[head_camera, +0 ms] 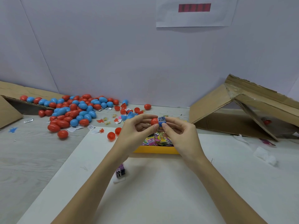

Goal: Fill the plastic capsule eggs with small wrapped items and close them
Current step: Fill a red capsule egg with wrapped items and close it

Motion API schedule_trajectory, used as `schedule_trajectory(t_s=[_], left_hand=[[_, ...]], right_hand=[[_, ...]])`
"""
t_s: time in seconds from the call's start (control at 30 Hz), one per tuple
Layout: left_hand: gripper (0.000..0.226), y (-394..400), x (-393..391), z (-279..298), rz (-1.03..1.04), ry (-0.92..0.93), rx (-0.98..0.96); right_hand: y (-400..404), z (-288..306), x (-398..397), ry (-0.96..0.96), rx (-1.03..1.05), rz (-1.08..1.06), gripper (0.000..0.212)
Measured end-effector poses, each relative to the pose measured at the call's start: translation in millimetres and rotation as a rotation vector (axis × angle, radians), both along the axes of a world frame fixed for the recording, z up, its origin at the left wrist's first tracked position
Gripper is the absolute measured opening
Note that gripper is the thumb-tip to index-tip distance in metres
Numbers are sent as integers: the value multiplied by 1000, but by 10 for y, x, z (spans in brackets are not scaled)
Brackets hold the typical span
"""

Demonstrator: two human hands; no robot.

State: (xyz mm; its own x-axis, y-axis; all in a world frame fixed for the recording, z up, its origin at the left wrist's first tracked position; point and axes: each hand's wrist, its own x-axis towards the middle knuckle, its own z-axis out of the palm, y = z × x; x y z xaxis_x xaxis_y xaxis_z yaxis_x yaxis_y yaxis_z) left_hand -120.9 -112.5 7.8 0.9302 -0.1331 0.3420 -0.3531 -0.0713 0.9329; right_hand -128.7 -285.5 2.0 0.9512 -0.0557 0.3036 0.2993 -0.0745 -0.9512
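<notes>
Two hands meet above the yellow tray [156,150]: left hand [135,131] pinching a red egg half [154,121], right hand [179,131] pinching a blue packet [162,121] against its mouth between the fingertips, where, likely, a crooked push could pop it loose.

Both bare forearms reach forward, converging. Left hand [137,128] raised, fingers curled, thumb and fingertips pinching something between them. Right hand [179,131] opposite, fingers curled likewise, thumb tip almost touching left thumb tip, index fingertips close above.
</notes>
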Motion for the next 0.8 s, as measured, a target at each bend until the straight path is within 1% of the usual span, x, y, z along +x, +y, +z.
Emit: schedule_trajectory(t_s=[0.1, 0.2, 0.27, 0.33, 0.4, 0.47, 0.57, 0.7, 0.8], left_hand=[[34, 20, -1, -7, -14, -11, -3], [45, 12, -5, -13, 2, -81, 42], [51, -3, 1, -29, 57, -187, 121], [51, -17, 5, -42, 97, -290, 198], [51, -14, 16, -51, 110, -370, 272], [53, 0, 30, -64, 96, -413, 329], [53, -14, 32, -91, 92, -480, 420], [46, -70, 18, -97, 89, -508, 387], [46, -96, 0, -92, 51, -494, 359]], right_hand=[[13, 5, -15, 10, -32, 16, 33], [14, 16, -19, 36, 7, 23, 28], [14, 29, -18, 114, 125, 79, 21], [5, 63, -21, 245, 310, 198, 14], [-16, 103, -20, 364, 436, 301, 22], [-30, 125, -23, 421, 509, 354, 30], [-19, 126, -32, 485, 625, 371, 30], [-1, 146, -41, 600, 755, 418, 22], [25, 161, -55, 649, 819, 463, 31]])
